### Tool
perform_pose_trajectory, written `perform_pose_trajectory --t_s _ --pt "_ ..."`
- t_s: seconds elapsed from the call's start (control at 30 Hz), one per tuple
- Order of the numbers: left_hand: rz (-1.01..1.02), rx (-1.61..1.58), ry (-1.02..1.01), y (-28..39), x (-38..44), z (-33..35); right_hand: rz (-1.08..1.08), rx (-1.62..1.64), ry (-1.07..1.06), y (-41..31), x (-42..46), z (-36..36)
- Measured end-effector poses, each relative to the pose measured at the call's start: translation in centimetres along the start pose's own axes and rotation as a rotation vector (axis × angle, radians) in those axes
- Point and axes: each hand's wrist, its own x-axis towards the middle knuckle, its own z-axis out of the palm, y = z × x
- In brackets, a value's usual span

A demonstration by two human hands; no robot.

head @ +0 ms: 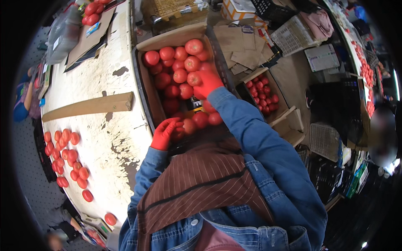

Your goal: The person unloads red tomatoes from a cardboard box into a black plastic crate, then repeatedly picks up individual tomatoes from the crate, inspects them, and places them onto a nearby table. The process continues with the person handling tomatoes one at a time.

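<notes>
In front of me a cardboard-lined dark crate (145, 92) holds many red tomatoes (180, 76). My right hand (208, 83), in a red glove, reaches into its right side, with the fingers against a large tomato (194, 78); the far side of that grip is hidden. At the crate's near left corner is my left hand (165, 132), also gloved in red. Its fingers are loosely bent beside a tomato (189, 126) at the near edge, and whether they touch one is unclear. Between the tomatoes a printed piece of the crate's bottom (197, 105) shows.
To the left stands a worn white table (125, 150) with loose tomatoes (72, 155) and a cardboard strip (88, 106). A box of smaller tomatoes (263, 94) sits at right, near flattened cardboard (230, 40) and a white plastic basket (292, 33). Other people are at the left edge.
</notes>
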Motion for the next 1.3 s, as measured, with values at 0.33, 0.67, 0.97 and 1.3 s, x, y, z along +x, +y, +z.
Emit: perform_pose_trajectory --t_s 0.33,0.67,0.97,1.3 --pt "0.003 -0.011 0.062 -1.4 -2.4 -1.4 0.124 -0.678 -0.287 2.0 5.7 6.6" --pt "0.003 0.049 0.102 -1.1 -2.0 -1.5 0.094 -0.491 -0.146 2.2 5.5 6.9" --pt "0.513 0.102 0.164 3.9 0.1 0.0 0.555 1.918 -0.887 -5.5 -0.3 3.7" --pt "0.887 0.895 0.403 6.3 -1.4 1.1 0.316 1.156 -0.502 -12.2 -3.2 5.2"
